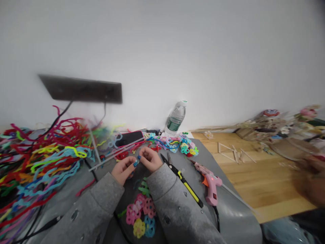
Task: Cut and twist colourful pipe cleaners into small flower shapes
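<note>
My left hand and my right hand meet over a grey mat, both in grey sleeves. Their fingers are curled and pinched together on a small blue pipe-cleaner piece held between them. Just below my wrists lie green pieces and a cluster of pink, yellow and blue pipe-cleaner flowers. To the right of my right hand lies a black and yellow cutter.
A big tangle of coloured pipe cleaners fills the left. A pink glue gun lies at right, more small flowers, a phone and a water bottle stand by the wall. Wooden sticks lie on the floor.
</note>
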Demonstrator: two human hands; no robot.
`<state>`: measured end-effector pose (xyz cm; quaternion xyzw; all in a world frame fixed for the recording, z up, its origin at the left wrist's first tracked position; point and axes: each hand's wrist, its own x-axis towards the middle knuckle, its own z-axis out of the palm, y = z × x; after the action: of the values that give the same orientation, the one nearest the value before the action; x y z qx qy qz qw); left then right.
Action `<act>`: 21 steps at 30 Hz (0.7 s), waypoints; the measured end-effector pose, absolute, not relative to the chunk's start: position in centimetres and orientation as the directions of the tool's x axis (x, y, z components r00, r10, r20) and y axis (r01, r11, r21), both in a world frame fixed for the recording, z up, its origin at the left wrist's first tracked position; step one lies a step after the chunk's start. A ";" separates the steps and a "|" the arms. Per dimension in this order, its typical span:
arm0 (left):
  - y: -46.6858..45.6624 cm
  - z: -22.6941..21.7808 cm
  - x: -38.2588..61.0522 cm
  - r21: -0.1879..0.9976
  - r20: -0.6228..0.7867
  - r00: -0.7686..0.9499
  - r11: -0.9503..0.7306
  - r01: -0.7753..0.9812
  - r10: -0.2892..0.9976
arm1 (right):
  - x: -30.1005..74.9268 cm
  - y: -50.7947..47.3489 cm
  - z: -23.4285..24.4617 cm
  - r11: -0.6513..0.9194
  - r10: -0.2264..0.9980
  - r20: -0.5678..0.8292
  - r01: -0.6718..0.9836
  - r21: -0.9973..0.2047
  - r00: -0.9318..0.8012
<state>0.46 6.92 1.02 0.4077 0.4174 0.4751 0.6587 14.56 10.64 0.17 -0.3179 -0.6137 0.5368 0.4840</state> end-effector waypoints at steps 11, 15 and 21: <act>6.5 1.0 0.2 0.993 0.092 0.154 -0.101 0.055 0.984 | 14.7 10.8 -0.3 0.129 0.914 0.193 -0.196 -0.972 -0.357; 6.3 1.3 0.2 0.982 0.158 0.105 -0.168 0.091 0.982 | 14.9 10.9 -0.4 0.086 0.904 0.177 -0.240 -0.967 -0.389; 6.3 2.4 0.2 0.965 0.263 0.029 -0.263 -0.008 0.964 | 14.6 10.6 0.6 0.033 0.873 0.190 -0.335 -0.942 -0.449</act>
<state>0.21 6.31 2.43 0.5683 0.4207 0.5554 0.4376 14.58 10.56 0.57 -0.2450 -0.5490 0.6507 0.4639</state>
